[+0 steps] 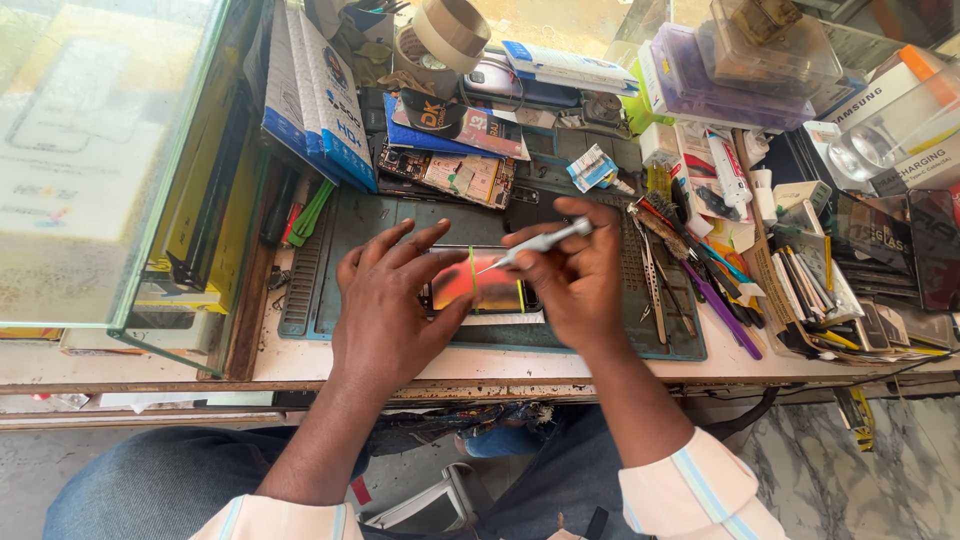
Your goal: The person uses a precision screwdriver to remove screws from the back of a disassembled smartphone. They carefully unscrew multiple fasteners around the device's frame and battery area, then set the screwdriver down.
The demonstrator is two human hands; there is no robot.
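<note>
Phone: the phone lies flat on the grey-green work mat, near the mat's front edge and about midway along the desk's front edge; its glossy face shows an orange-red sheen, and thin yellow-green bands cross it.
Left hand: your left hand rests over the phone's left end, fingers spread and loosely open, the thumb pressing on the phone's face.
Right hand: your right hand is closed around a slim silver tool, pinched between thumb and fingers; its fine tip points down-left at the phone's upper edge. Whether the tip touches, you cannot tell.
Mat, right side: tweezers and brushes lie just beside your right hand.
Desk, back edge: rolls of tape, boxes and circuit boards crowd there.
Desk, left corner: a glass case stands.
</note>
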